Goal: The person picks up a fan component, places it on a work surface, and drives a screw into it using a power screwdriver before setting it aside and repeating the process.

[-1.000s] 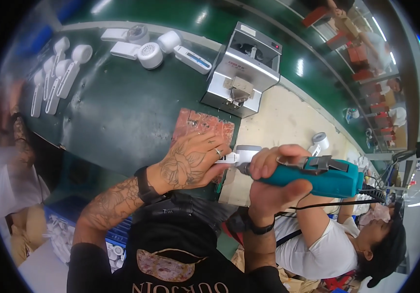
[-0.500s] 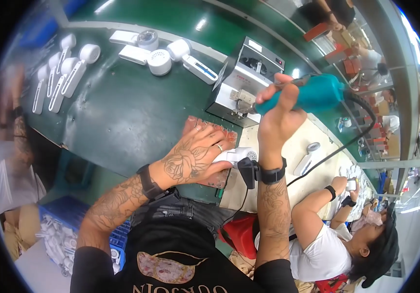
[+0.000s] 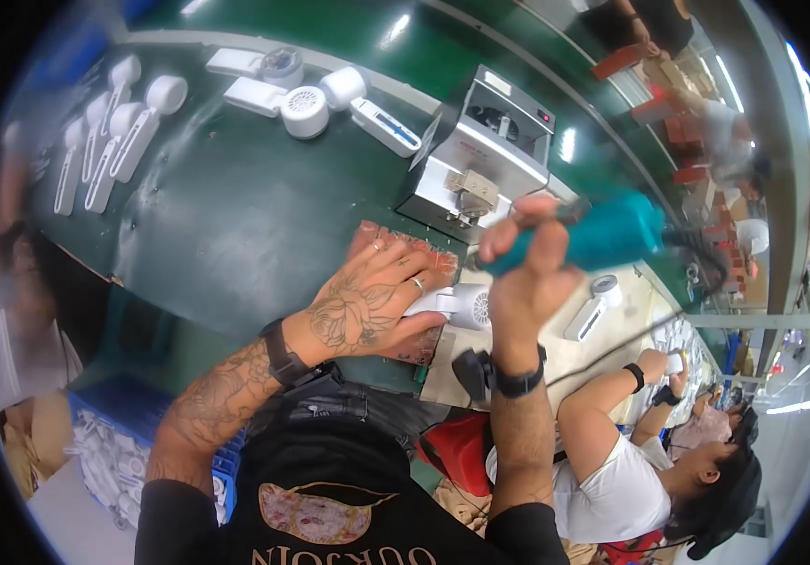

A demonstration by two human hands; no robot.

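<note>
My left hand (image 3: 365, 299) is closed over the handle of a white handheld fan (image 3: 467, 306), pressing it down on a worn red pad (image 3: 365, 239). The fan's round slotted head sticks out to the right of my fingers. In my right hand (image 3: 539, 268) is a teal electric screwdriver (image 3: 603, 232), gripped around its body and smeared by motion. Its tip points left, above the fan and just in front of a silver-and-black screw feeder (image 3: 477, 151). Whether the tip carries a screw cannot be made out.
Several white fans (image 3: 137, 141) lie at the table's far left, and more white fans (image 3: 304, 111) along its back edge. Another fan (image 3: 596, 309) rests on the pale board to the right. A co-worker (image 3: 612, 471) sits at right. A blue crate (image 3: 132, 414) of white parts stands at lower left.
My right hand has drawn the screwdriver back from the screw feeder, down toward the fan. My left hand stays on the fan.
</note>
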